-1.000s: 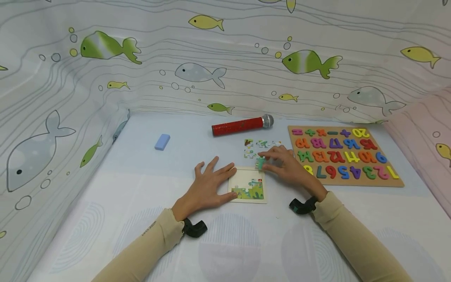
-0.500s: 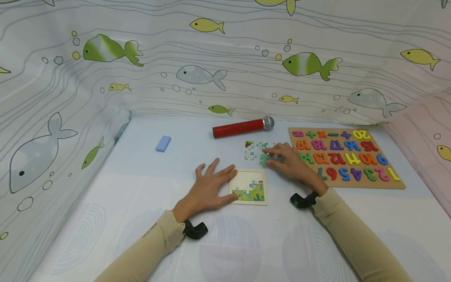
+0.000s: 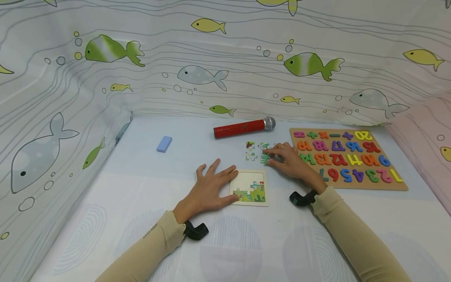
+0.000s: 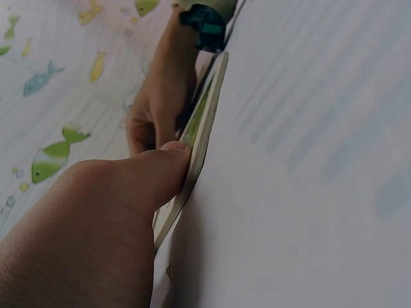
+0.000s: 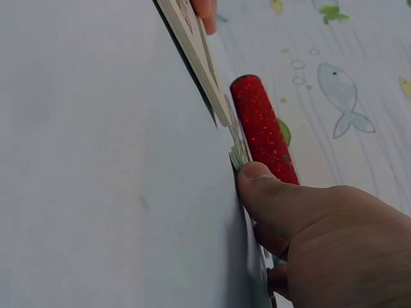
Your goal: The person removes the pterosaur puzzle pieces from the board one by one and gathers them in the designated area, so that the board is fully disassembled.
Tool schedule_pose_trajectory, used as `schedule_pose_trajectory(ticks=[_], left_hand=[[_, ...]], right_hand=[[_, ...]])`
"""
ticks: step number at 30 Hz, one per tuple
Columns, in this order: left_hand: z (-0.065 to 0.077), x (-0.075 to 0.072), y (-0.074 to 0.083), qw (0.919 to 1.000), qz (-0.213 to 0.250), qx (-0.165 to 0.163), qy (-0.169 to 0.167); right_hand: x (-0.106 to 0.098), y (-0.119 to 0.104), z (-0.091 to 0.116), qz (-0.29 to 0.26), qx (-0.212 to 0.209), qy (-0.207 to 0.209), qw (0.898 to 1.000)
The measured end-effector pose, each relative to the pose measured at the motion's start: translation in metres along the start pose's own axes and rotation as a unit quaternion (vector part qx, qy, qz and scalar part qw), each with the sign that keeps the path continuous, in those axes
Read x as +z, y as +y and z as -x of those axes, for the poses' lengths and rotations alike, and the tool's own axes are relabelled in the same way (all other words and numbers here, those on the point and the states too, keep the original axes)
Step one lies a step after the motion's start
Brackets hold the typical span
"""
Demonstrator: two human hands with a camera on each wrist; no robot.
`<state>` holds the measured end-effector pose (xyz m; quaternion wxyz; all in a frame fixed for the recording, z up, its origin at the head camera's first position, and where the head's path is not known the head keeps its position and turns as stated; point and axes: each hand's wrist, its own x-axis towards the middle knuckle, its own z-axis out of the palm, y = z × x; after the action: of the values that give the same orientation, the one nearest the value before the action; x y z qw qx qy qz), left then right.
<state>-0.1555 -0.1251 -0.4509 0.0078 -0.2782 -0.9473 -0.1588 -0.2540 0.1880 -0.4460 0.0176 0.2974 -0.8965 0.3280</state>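
Nearest, the table [image 3: 148, 184] is spread with a white covering printed with pale blue striped circles and concentric arcs; farther back its surface takes on a light blue tint. Two beige sleeves [image 3: 146, 244] enter from the near edge, each wrist bearing a black device [image 3: 197, 231]. The left hand [image 3: 210, 189] lies with fingers spread, thumb and fingertips resting on the left side of a square wooden puzzle tray [image 3: 249, 204]. The lower and right parts of the tray are filled with green-toned pieces [image 3: 254, 194], the upper left showing bare wood. Well apart from it, the right hand [image 3: 289, 161] pinches a green puzzle piece [image 3: 264, 159] between thumb and forefinger, just beyond the tray's far right corner. Other loose pieces [image 3: 251, 154] lie beside it on the table. To the right, near the right hand, is a brown board [image 3: 366, 187] of coloured numerals and signs. Toward the back lie a blue block [image 3: 164, 144], at left, and a red microphone [image 3: 243, 128], its silver head pointing right. Behind rises a white fabric backdrop [image 3: 246, 39], folded around both sides, patterned with wavy lines, bubbles and green, yellow and grey fish; its right side looks pinkish.
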Motion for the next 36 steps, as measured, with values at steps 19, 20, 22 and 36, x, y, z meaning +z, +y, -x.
schedule_pose_trajectory(ticks=[19, 20, 22, 36], left_hand=[[0.0003, 0.0002, 0.0002, 1.0, 0.0, -0.003, 0.001], [0.0003, 0.0003, 0.0001, 1.0, 0.0, -0.003, 0.001], [0.0003, 0.0003, 0.0002, 1.0, 0.0, -0.002, 0.0], [0.0001, -0.0007, 0.0012, 1.0, 0.002, -0.004, 0.0]], right_hand=[[0.0, 0.0006, -0.0035, 0.009, 0.016, -0.02, 1.0], [-0.0003, 0.0003, -0.0035, 0.01, 0.015, -0.019, 1.0], [-0.0009, -0.0001, -0.0034, 0.012, 0.014, -0.019, 1.0], [0.0008, -0.0012, -0.001, 0.015, 0.011, 0.0, 1.0]])
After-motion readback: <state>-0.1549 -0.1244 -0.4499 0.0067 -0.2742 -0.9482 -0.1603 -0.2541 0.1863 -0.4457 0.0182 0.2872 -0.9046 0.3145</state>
